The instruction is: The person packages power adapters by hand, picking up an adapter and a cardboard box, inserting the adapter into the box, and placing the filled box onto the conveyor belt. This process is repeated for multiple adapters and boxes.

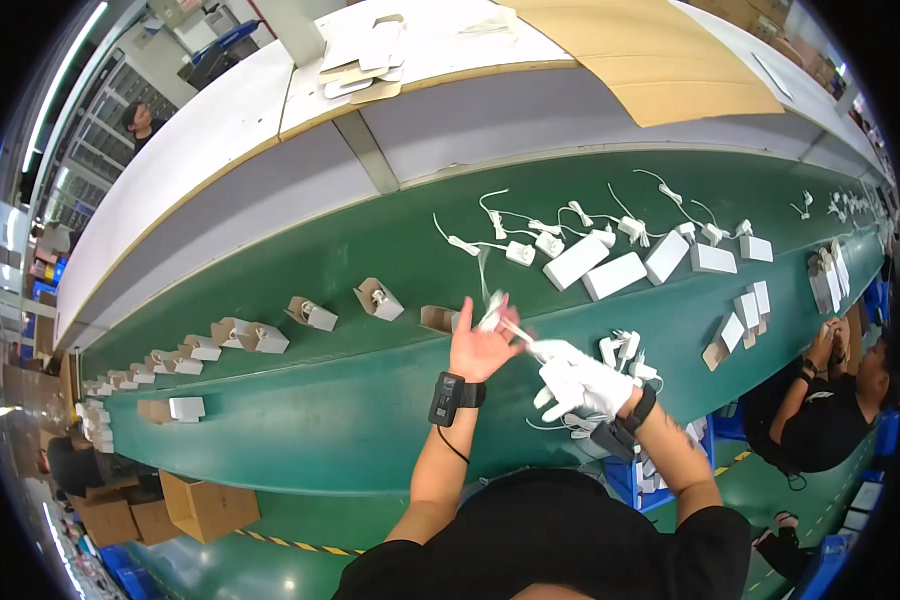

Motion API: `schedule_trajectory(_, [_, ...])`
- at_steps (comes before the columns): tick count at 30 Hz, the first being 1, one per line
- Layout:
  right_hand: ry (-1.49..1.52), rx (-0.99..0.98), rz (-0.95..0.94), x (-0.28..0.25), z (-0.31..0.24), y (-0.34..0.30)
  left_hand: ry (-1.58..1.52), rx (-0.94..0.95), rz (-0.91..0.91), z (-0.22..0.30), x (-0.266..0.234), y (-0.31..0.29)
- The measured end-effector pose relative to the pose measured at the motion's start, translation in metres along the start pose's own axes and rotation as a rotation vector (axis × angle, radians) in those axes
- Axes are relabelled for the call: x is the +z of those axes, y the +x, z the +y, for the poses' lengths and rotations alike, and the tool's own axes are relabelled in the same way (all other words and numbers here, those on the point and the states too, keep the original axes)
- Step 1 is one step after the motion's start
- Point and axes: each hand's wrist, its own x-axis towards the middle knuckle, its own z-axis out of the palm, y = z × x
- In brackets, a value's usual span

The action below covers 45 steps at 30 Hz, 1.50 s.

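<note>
My bare left hand (480, 350) is raised over the green belt, its fingers around a bundled white cable (491, 314). A stretch of that cable runs across to my right hand (592, 378), which wears a white glove. What looks like a white power adapter (560, 378) sits in the gloved fingers; white on white and motion blur hide its outline. Just beyond my left hand lies an open small box (437, 319). Beside my right hand are several loose white adapters with cables (622, 346), some partly hidden under the glove and wrist.
Open white boxes with chargers inside (378, 298) line the green conveyor belt (300, 400) toward the left. Closed white boxes (615, 276) and cabled adapters (520, 252) lie beyond my hands. A blue bin (625, 485) stands below the near edge. Another person (820, 410) works at the right.
</note>
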Motion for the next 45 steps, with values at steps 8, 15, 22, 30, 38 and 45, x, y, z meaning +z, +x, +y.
schedule_trajectory(8, [-0.232, -0.777, 0.201, 0.034, 0.024, -0.028, -0.006, 0.143, -0.28, -0.026, -0.037, -0.015])
schedule_trajectory(15, [-1.834, -0.893, 0.548, 0.034, 0.029, 0.01, 0.627, 0.705, 0.147, -0.059, 0.01, -0.037])
schedule_trajectory(22, [-1.611, -0.89, 0.649, 0.005, 0.075, 0.085, 0.688, 0.666, 0.034, -0.05, -0.02, -0.023])
schedule_trajectory(30, [-1.556, -0.939, 0.443, -0.009, 0.079, 0.095, 0.529, 0.528, 0.008, -0.049, -0.047, -0.007])
schedule_trajectory(38, [-0.332, -0.65, 0.518, -0.016, 0.099, 0.099, 0.905, 1.037, 0.729, -0.052, -0.113, 0.013])
schedule_trajectory(45, [-0.111, -0.265, 0.224, -0.012, 0.032, 0.017, 1.292, 1.306, 0.997, 0.055, -0.157, 0.04])
